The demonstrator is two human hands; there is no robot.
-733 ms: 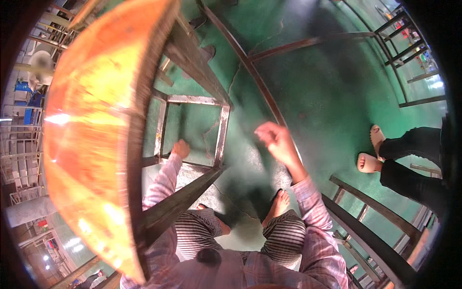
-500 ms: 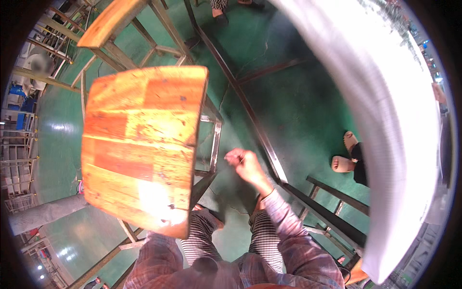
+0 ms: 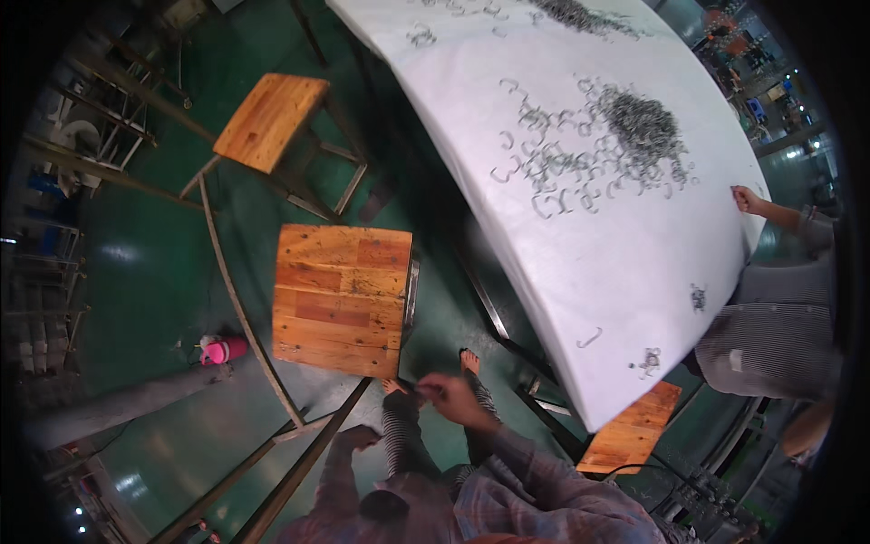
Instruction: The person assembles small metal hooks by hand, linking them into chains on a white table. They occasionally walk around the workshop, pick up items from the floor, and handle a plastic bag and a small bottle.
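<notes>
My right hand point(image 3: 449, 400) is above my feet, just off the near right corner of a wooden stool point(image 3: 343, 295). Its fingers are bent together, slightly smeared; what they hold, if anything, I cannot make out. My left hand point(image 3: 362, 437) hangs low beside a dark metal bar point(image 3: 317, 453), in shadow, its fingers too dark to read. To the right, a white-covered table point(image 3: 526, 245) carries a dense pile of small dark curved pieces point(image 3: 642, 125), with more scattered around it. Small clusters point(image 3: 649, 363) lie near its close edge.
A second wooden stool point(image 3: 272, 121) stands farther off, and another point(image 3: 632, 429) is by the table's near corner. A co-worker's hand point(image 3: 747, 200) rests at the table's right edge. A pink container point(image 3: 223, 350) stands on the green floor beyond a metal rail.
My view has shifted, so the stool looks smaller and lower and the tabletop with its dark pieces shows. My right hand is now lower, near the stool's corner. My left hand has come into view.
</notes>
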